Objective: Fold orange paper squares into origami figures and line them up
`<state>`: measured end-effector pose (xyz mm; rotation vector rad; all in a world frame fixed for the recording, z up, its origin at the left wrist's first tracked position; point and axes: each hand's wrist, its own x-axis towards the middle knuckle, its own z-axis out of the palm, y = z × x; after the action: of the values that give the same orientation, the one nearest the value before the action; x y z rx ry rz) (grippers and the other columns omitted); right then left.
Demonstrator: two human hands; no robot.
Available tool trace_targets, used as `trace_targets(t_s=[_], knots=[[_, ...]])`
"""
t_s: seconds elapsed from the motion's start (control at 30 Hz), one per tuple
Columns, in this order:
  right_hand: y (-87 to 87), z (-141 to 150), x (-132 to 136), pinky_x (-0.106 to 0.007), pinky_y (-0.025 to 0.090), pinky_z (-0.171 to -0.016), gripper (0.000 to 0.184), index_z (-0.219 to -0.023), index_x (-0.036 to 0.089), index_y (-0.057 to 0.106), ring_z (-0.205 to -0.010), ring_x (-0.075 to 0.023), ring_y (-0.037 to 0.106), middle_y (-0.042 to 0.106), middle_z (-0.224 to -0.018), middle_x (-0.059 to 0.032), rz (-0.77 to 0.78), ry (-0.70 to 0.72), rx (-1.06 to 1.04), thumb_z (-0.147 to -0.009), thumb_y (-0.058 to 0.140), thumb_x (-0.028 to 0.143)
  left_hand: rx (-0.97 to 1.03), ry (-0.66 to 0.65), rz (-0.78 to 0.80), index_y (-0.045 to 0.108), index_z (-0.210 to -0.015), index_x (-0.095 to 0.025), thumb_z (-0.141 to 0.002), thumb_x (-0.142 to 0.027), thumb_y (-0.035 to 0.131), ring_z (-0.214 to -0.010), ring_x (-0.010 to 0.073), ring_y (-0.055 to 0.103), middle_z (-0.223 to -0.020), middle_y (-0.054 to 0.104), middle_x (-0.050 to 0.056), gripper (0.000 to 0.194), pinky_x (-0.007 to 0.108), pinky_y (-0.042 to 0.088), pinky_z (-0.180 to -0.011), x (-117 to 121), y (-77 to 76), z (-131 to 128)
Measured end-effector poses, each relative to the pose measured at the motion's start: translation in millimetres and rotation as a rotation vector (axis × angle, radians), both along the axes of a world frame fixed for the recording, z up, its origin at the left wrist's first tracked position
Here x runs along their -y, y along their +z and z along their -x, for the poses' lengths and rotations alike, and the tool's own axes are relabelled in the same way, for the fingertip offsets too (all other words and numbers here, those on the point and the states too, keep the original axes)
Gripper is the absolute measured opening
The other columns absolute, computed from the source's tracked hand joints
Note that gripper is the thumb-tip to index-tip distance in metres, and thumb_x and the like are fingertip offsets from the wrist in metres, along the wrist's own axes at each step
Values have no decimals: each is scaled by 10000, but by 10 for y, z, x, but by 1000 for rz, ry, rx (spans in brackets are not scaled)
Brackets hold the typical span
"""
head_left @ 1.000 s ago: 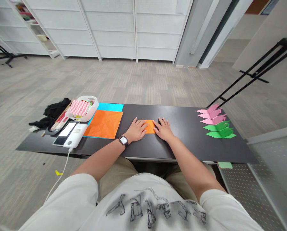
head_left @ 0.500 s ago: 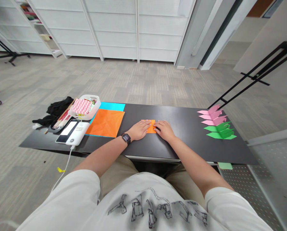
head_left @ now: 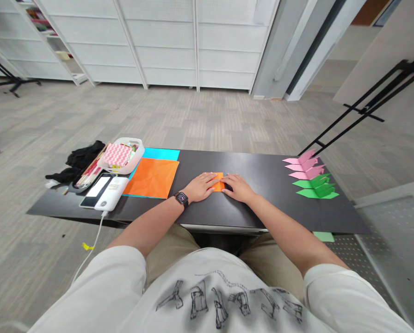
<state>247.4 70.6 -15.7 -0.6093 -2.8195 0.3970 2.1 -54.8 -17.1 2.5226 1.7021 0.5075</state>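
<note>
A small folded piece of orange paper (head_left: 218, 186) lies flat on the black table in front of me. My left hand (head_left: 200, 187) rests over its left part with the fingers stretched out flat, pressing on it. At the paper's right edge, my right hand (head_left: 239, 187) touches it with extended fingertips. A dark gap shows between that hand's thumb and fingers, so it is open too. Part of the paper is hidden beneath the fingers.
Larger orange sheets (head_left: 153, 178) lie over blue sheets (head_left: 161, 154) on the left. Beyond are a white basket (head_left: 137, 157), a phone (head_left: 97, 189) and a white power bank (head_left: 112, 194). Pink folded paper figures (head_left: 307, 172) and green ones (head_left: 318, 191) line the right side.
My right hand's fingers have drawn closer together and shifted slightly over the paper's right edge. My left hand stays on the paper, its fingers less spread than a second ago.
</note>
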Motion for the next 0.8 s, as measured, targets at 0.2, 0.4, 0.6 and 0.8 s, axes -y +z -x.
trace_targets(t_s=[0.2, 0.4, 0.6, 0.8], knots=[[-65, 81, 45, -483, 427, -1231, 442, -1436, 232, 691, -1364, -284, 606, 702, -1408, -123, 22, -161, -91, -1041, 602, 409, -34, -9, -11, 573, -1584, -243, -1099, -347, 452, -1573, 289, 461, -1690, 503, 106, 510, 538, 332, -1350, 16, 51, -7], [-174, 153, -6, -612, 261, -1320, 676, -1608, 175, 526, -1607, -400, 338, 496, -1654, -185, -22, -334, -24, -1011, 611, 480, -37, -13, 0, 608, -1547, -236, -1106, -371, 444, -1583, 292, 445, -1684, 507, 113, 490, 542, 330, -1351, 22, 76, -6], [-200, 300, -114, -689, 188, -1313, 678, -1612, 174, 510, -1623, -432, 307, 438, -1703, -210, -6, -469, 17, -1033, 554, 523, -54, 5, 14, 590, -1569, -226, -1103, -365, 457, -1585, 308, 439, -1691, 498, 117, 504, 547, 318, -1353, 4, 84, 0], [-149, 502, -337, -700, 148, -1309, 763, -1644, 156, 448, -1645, -440, 243, 344, -1755, -219, 43, -601, 112, -1033, 531, 605, -55, 0, -16, 589, -1567, -223, -1104, -358, 462, -1573, 303, 452, -1673, 518, 118, 499, 536, 333, -1344, 11, 84, 8]])
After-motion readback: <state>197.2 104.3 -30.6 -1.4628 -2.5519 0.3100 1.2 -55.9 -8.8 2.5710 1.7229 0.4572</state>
